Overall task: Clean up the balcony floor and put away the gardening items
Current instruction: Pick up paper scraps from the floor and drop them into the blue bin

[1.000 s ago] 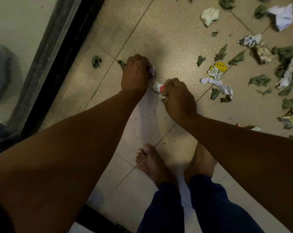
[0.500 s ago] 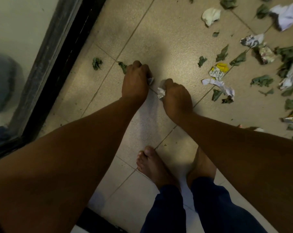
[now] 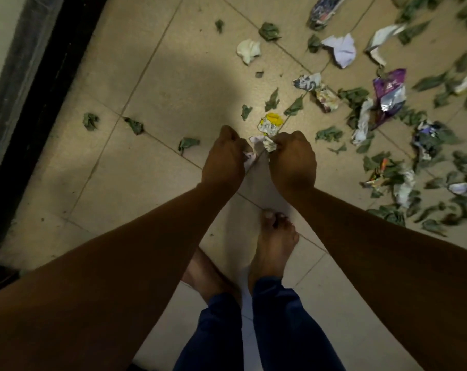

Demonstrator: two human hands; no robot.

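Fingers of our left hand (image 3: 224, 159) and right hand (image 3: 293, 162) clench crumpled white paper scraps (image 3: 267, 144): light, soft, easily bunched.

We see the tiled balcony floor (image 3: 173, 84) strewn with litter, thickest toward the right. Crumpled green leaves (image 3: 328, 135) lie scattered singly on the left and in dense drifts on the right. Among them lie a white paper wad (image 3: 249, 50), a pale crumpled sheet (image 3: 342, 48), a yellow-and-white wrapper (image 3: 270, 123), a printed scrap (image 3: 308, 83) and a purple foil packet (image 3: 388, 96), all flat on the tiles. A small crumpled white scrap (image 3: 268, 144) sits pinched in the curled fingers of our right hand (image 3: 293, 159), and a pale pinkish scrap (image 3: 249, 158) peeks from our left hand (image 3: 224, 159), which is curled round it.
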